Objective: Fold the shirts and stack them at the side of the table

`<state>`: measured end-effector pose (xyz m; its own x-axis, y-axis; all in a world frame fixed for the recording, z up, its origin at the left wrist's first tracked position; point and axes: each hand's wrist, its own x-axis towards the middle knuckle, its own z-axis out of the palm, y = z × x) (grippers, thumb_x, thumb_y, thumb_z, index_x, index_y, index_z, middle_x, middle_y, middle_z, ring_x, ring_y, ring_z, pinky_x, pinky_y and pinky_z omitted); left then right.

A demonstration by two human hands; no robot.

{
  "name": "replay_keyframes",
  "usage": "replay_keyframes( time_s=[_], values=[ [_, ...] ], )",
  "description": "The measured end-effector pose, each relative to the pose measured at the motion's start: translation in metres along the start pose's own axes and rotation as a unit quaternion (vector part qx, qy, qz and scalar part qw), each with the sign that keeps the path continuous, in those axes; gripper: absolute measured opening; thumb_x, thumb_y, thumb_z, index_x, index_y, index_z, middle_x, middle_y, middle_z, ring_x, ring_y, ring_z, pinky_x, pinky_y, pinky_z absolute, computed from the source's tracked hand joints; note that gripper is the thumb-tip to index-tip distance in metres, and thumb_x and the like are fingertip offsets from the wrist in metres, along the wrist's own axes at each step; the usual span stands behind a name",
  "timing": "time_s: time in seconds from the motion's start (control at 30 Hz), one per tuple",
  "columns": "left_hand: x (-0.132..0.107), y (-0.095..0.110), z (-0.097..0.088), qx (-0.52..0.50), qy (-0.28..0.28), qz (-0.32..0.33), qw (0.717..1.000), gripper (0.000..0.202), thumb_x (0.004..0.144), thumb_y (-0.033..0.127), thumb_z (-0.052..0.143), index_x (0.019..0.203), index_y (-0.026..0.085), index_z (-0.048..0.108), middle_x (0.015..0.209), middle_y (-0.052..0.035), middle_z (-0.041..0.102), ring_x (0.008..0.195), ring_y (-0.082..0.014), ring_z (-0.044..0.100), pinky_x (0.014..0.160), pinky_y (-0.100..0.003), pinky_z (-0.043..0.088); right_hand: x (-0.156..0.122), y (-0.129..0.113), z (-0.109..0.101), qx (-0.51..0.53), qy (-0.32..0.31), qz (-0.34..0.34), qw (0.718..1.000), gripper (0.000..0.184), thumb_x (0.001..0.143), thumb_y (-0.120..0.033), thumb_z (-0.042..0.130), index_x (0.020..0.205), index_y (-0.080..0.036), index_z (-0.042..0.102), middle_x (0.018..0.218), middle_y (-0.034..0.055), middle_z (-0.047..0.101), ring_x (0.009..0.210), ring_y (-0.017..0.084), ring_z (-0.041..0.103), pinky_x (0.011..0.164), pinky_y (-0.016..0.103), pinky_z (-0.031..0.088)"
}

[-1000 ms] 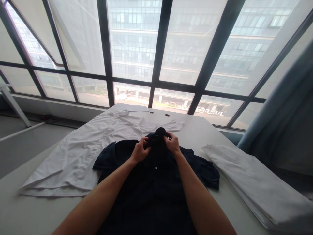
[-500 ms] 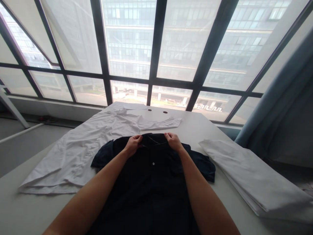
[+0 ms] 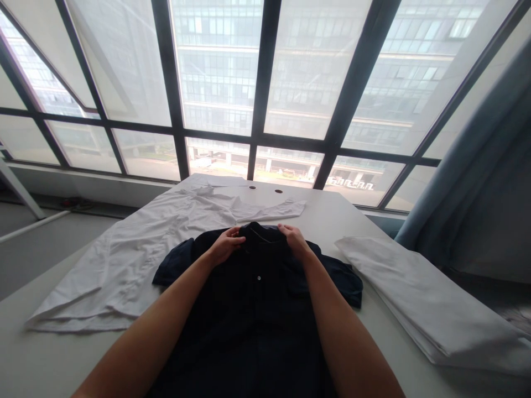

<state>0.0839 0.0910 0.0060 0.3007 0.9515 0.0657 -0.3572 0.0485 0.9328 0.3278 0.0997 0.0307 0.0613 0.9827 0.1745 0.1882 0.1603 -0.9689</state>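
A dark navy short-sleeved shirt [image 3: 257, 320] lies front up on the white table, its collar [image 3: 261, 234] toward the window and a small pale button below it. At the collar's left side, my left hand [image 3: 226, 244] grips the fabric between thumb and fingers. My right hand [image 3: 293, 240] pinches the collar's right side. Between the two hands the collar stands up and its opening shows. The shirt's lower part runs out of view under my forearms.
A crumpled white garment [image 3: 124, 260] spreads over the left of the table [image 3: 327, 215]. On the right lies a folded white cloth [image 3: 415, 293]. Tall windows rise behind, with a blue-grey curtain [image 3: 468, 160] at the right and a white metal frame [image 3: 20, 188] at the left.
The back of the collar has risen and looks rounder between my hands. My left fingers have shifted and stretched a little along the collar. The view has moved slightly.
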Motion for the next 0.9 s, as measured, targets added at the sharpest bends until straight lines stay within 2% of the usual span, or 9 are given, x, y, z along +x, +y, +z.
replay_keyframes(
  time_s=[0.13,0.23,0.33,0.47,0.63,0.8,0.9],
  values=[
    [0.001,-0.002,-0.006,0.058,-0.007,-0.03,0.998,0.053,0.056,0.016,0.085,0.105,0.017,0.066,0.087,-0.0023,0.068,0.071,-0.0144,0.064,0.06,-0.022,0.046,-0.003,-0.004,0.001,0.086,-0.025,0.036,0.995,0.028,0.085,-0.043,0.057,0.08,-0.016,0.065,0.066,0.0073,0.07,0.064,0.022,0.065,0.06,0.032,0.053],
    [0.002,-0.005,-0.009,0.007,-0.006,-0.037,0.999,0.052,0.056,0.015,0.087,0.103,0.017,0.066,0.089,-0.0028,0.068,0.074,-0.0152,0.065,0.067,-0.026,0.05,-0.005,-0.005,0.0,0.171,-0.039,0.065,0.982,0.024,0.085,-0.04,0.061,0.081,-0.016,0.064,0.069,0.0072,0.071,0.064,0.021,0.066,0.062,0.032,0.054],
    [0.002,-0.006,-0.009,-0.068,-0.017,-0.029,0.997,0.051,0.055,0.012,0.087,0.101,0.017,0.067,0.089,-0.0028,0.069,0.079,-0.0164,0.066,0.075,-0.03,0.053,-0.008,-0.006,-0.002,0.227,-0.037,0.097,0.968,0.02,0.085,-0.035,0.063,0.082,-0.016,0.064,0.066,0.0048,0.069,0.057,0.018,0.063,0.055,0.028,0.051],
    [-0.001,-0.001,-0.004,-0.089,-0.028,-0.023,0.995,0.044,0.063,0.016,0.083,0.103,0.018,0.067,0.089,-0.0041,0.069,0.081,-0.0186,0.067,0.075,-0.032,0.054,-0.009,-0.005,-0.004,0.207,-0.011,0.105,0.973,0.018,0.086,-0.035,0.062,0.083,-0.017,0.064,0.063,0.0028,0.067,0.051,0.015,0.058,0.048,0.025,0.046],
    [-0.004,-0.003,0.006,-0.062,-0.044,-0.01,0.997,0.057,0.059,0.02,0.089,0.109,0.018,0.062,0.094,-0.0051,0.07,0.078,-0.0175,0.068,0.067,-0.026,0.053,-0.004,-0.001,-0.001,0.229,-0.015,0.09,0.969,0.017,0.09,-0.033,0.058,0.083,-0.017,0.063,0.071,0.0028,0.07,0.06,0.015,0.062,0.061,0.026,0.051],
    [-0.001,-0.012,0.012,-0.051,-0.004,0.018,0.999,0.065,0.056,0.025,0.091,0.11,0.016,0.056,0.085,-0.0023,0.069,0.07,-0.0149,0.066,0.063,-0.024,0.051,-0.001,0.004,0.003,0.235,-0.032,0.074,0.969,0.02,0.088,-0.036,0.059,0.086,-0.017,0.063,0.071,0.003,0.07,0.064,0.017,0.063,0.066,0.028,0.052],
    [0.001,-0.013,0.013,-0.058,0.029,0.065,0.996,0.071,0.056,0.024,0.089,0.116,0.018,0.052,0.084,0.001,0.067,0.067,-0.0119,0.064,0.062,-0.022,0.05,-0.002,0.0,-0.001,0.14,-0.05,0.054,0.987,0.029,0.086,-0.046,0.059,0.089,-0.017,0.064,0.079,0.0045,0.072,0.072,0.019,0.065,0.068,0.029,0.053]
  ],
)
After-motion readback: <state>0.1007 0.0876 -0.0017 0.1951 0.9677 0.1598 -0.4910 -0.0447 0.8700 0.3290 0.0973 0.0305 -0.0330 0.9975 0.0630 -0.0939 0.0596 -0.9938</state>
